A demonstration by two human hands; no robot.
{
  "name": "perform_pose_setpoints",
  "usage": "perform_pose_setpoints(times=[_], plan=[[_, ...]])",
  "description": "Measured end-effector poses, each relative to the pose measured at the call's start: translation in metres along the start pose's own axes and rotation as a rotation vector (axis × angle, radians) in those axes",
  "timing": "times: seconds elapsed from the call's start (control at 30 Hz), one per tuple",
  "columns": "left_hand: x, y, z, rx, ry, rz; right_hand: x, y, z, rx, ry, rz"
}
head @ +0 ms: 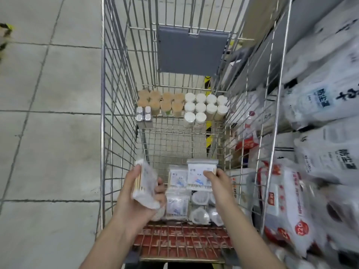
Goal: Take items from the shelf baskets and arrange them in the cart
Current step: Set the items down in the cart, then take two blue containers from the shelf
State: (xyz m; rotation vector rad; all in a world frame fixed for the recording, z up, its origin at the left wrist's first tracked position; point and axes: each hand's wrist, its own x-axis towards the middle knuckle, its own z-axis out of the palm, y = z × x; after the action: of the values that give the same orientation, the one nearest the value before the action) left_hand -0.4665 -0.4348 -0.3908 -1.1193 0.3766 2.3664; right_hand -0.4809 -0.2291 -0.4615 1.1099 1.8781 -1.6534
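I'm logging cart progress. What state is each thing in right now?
Left hand: grips a stack of cotton swab packs, above the cart's near left corner.
Right hand: pinches one cotton swab pack, upright.
Packs on cart floor: lying flat.
White-lidded jars: upright, grouped at the far right.
Tan-lidded jars: upright, far left.
Cart: partly filled.

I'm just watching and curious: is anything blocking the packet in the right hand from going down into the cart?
Nothing visible blocks it. The right hand holds the swab packet inside the cart, just above packets already laid at the near end. Bare cart floor lies just beyond.
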Motion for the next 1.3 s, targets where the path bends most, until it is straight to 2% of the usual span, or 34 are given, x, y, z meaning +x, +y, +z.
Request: perform_pose_setpoints(times=[0.17,0.3,0.37,0.5,0.63,0.83,1.03,1.17,1.3], plan=[[0.021,0.007,-0.013,0.059,0.041,0.009,0.034,0.010,0.015,-0.053,-0.031,-0.015],[0.027,0.009,-0.025,0.113,-0.061,-0.055,0.053,0.017,0.025,-0.074,-0.053,-0.030],[0.029,0.011,-0.030,0.240,-0.051,-0.041,0.060,0.020,0.028,-0.078,-0.070,-0.038],[0.042,0.009,-0.037,0.500,0.126,0.058,0.072,0.024,0.032,-0.131,-0.126,-0.073],[0.068,-0.003,-0.042,1.134,0.254,0.167,0.083,0.032,0.038,-0.154,-0.178,-0.073],[0.098,-0.031,-0.064,1.277,0.356,0.144,0.094,0.045,0.039,-0.274,-0.211,-0.128],[0.116,-0.045,-0.083,1.648,0.446,0.152,0.097,0.054,0.035,-0.379,-0.204,-0.204],[0.122,-0.047,-0.092,1.893,0.414,0.109,0.100,0.059,0.034,-0.481,-0.249,-0.233],[0.128,-0.049,-0.102,2.213,0.370,0.075,0.104,0.064,0.033,-0.723,-0.294,-0.328]])
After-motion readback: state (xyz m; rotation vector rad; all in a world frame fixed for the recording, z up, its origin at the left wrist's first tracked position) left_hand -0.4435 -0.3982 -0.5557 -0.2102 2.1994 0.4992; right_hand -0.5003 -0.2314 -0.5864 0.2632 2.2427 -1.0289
